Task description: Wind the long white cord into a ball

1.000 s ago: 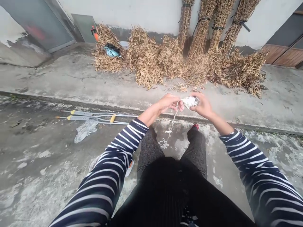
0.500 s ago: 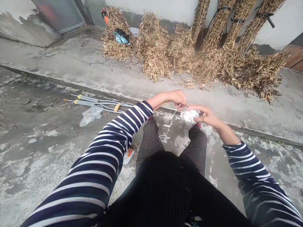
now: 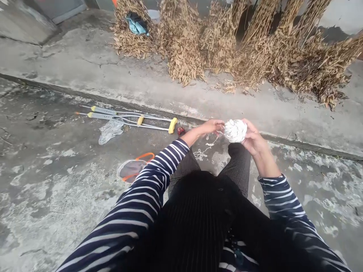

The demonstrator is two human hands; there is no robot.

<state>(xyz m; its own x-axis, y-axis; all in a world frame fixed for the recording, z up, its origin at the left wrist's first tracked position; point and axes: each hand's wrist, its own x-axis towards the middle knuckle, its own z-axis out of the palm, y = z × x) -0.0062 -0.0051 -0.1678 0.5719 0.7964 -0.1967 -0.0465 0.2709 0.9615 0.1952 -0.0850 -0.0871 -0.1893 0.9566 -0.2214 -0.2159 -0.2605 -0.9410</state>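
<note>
A ball of white cord is held up in front of me, over the ground between my feet. My right hand grips it from the right side, fingers curled round its edge. My left hand is at the ball's left side, its fingers closed on the strand of cord that leads off the ball. From there the loose cord hangs down and lies in a small tangle on the concrete between my legs.
Metal crutches with yellow pads lie to the left beside a clear plastic bag. A flat bag with orange handles is by my left arm. Beyond a low step, dried plant bundles lean on the wall.
My left hand has lowered from above the cord to the ball's left side. The ball has risen slightly and turned in my right hand. The view has tilted downward.
</note>
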